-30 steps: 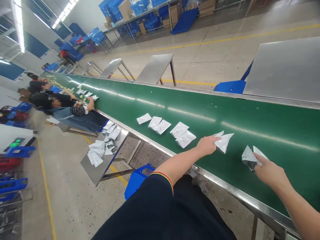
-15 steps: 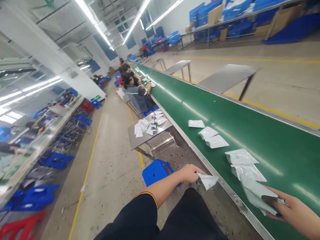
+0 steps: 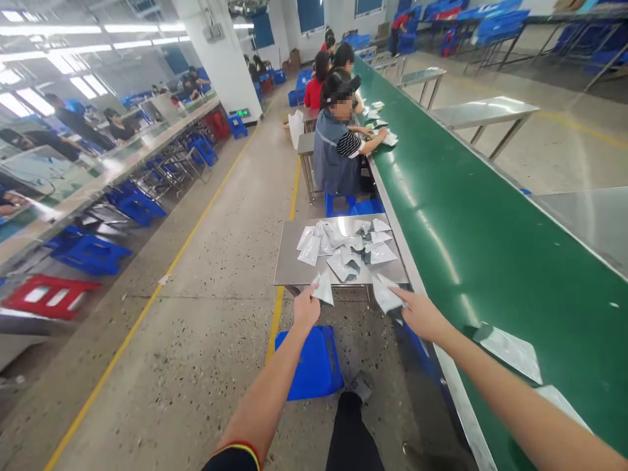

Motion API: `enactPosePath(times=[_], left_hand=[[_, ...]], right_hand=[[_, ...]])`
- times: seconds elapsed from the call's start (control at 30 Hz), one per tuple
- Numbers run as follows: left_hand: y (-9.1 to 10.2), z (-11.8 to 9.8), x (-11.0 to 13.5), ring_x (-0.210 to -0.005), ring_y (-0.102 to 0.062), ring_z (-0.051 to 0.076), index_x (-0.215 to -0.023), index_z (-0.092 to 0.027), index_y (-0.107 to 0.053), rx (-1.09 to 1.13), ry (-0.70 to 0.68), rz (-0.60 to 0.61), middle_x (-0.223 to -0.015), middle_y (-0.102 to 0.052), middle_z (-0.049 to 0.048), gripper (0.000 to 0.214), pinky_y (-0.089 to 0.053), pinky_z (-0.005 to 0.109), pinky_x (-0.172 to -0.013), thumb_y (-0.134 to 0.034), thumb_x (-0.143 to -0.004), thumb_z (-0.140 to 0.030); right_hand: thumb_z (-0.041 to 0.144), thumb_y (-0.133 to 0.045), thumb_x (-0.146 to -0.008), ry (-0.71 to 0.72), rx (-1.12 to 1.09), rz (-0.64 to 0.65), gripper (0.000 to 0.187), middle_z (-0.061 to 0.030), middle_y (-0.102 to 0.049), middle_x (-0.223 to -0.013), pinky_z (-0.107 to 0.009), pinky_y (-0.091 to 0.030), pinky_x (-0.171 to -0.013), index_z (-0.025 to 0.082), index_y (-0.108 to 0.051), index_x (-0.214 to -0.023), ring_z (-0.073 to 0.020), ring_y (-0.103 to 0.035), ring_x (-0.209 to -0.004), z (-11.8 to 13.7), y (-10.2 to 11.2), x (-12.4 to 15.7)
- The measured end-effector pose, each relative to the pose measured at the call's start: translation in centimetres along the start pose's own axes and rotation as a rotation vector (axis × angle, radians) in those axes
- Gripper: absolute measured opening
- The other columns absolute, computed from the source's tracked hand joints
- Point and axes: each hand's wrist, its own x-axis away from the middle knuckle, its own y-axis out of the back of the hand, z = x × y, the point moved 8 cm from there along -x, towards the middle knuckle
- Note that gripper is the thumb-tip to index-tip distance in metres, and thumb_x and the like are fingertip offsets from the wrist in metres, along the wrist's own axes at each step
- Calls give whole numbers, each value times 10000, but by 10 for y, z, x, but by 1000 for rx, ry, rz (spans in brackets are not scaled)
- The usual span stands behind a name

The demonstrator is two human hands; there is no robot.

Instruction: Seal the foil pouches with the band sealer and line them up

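The left hand (image 3: 306,309) has its grip pinched on a silvery bag (image 3: 324,290), held at the near edge of the worktop (image 3: 286,260). The right hand (image 3: 420,315) pinches a second bag (image 3: 385,297) by the worktop's near right corner; whether more are in that grip, I cannot tell. A loose pile (image 3: 338,243) of such bags lies on the worktop. A blue stool (image 3: 311,363) stands below the left hand. Two more bags (image 3: 511,352) lie on the green belt (image 3: 432,242), at the right forearm. Farther along, a co-worker (image 3: 328,147) sits beside the belt.

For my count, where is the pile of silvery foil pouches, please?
In the head view, the pile lies near centre on the grey metal table, just left of the green conveyor belt.
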Motion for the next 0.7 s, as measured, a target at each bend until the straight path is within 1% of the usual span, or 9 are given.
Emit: enactPosePath(times=[0.1,0.17,0.23,0.33,0.43,0.53,0.57,0.63,0.7], left_hand=[[7,16,-84,-1506,-639,280,-1569,-204,-714,-32,31,-143,-1608,-690,101,614,-472,394,-1300,-566,-988,-71],[-6,28,-124,-1612,-527,311,-1613,-193,-671,-73,48,-148,-1717,-576,129,616,-422,438,-1346,-573,-1013,-93],[-27,41,-151,-1657,-460,354,-1647,-197,-633,-130,49,-81,-1795,-461,154,624,-421,488,-1349,-593,-1028,-127],[-54,55,-167,-1691,-392,395,-1735,-257,-509,-253,-10,20,-1876,-292,144,725,-454,512,-1322,-651,-1027,-192],[-60,62,-165,-1729,-284,433,-1832,-307,-255,-385,-80,56,-1919,-113,141,897,-476,542,-1295,-671,-1037,-310],[-51,58,-148,-1743,-184,490,-1848,-267,-129,-489,-124,41,-1919,-35,190,997,-413,633,-1319,-675,-1023,-384],[-47,52,-139,-1742,-168,503,-1845,-239,-138,-503,-145,21,-1915,-45,210,992,-376,665,-1333,-668,-1022,-394],[-49,32,-115,-1739,-190,500,-1829,-186,-207,-480,-213,-7,-1902,-120,237,922,-326,688,-1353,-625,-1040,-417],[-70,4,-85,-1726,-279,451,-1797,-165,-310,-402,-313,64,-1868,-271,233,824,-352,637,-1362,-564,-1069,-456]], right_hand=[[71,-545,-929,65,127,38,761,-184,-565,-1692,-479,-562,-1178,178,-572,-1682,-347,-676,-1402,26,-14,-148],[54,-554,-938,89,178,60,773,-212,-406,-1793,-519,-559,-1165,184,-528,-1700,-388,-600,-1476,34,-30,-228],[59,-552,-954,89,223,93,728,-219,-348,-1816,-543,-576,-1123,202,-550,-1668,-415,-544,-1515,35,-49,-286],[113,-557,-985,42,255,156,622,-257,-386,-1774,-571,-601,-1040,200,-611,-1598,-434,-615,-1418,28,-71,-334],[239,-607,-1010,15,243,176,678,-283,-292,-1812,-607,-590,-1030,203,-521,-1681,-453,-654,-1355,27,-73,-344],[346,-669,-1000,48,187,140,823,-242,-171,-1871,-619,-546,-1109,239,-389,-1767,-475,-551,-1482,37,-54,-323],[352,-670,-999,61,156,121,833,-230,-171,-1876,-609,-534,-1132,240,-380,-1772,-469,-522,-1514,41,-45,-307],[337,-645,-1006,70,76,80,782,-216,-264,-1856,-563,-522,-1164,225,-433,-1750,-428,-521,-1532,44,-27,-259],[342,-611,-1030,36,-29,36,641,-188,-513,-1731,-484,-514,-1188,215,-576,-1657,-357,-594,-1479,37,-16,-189]])
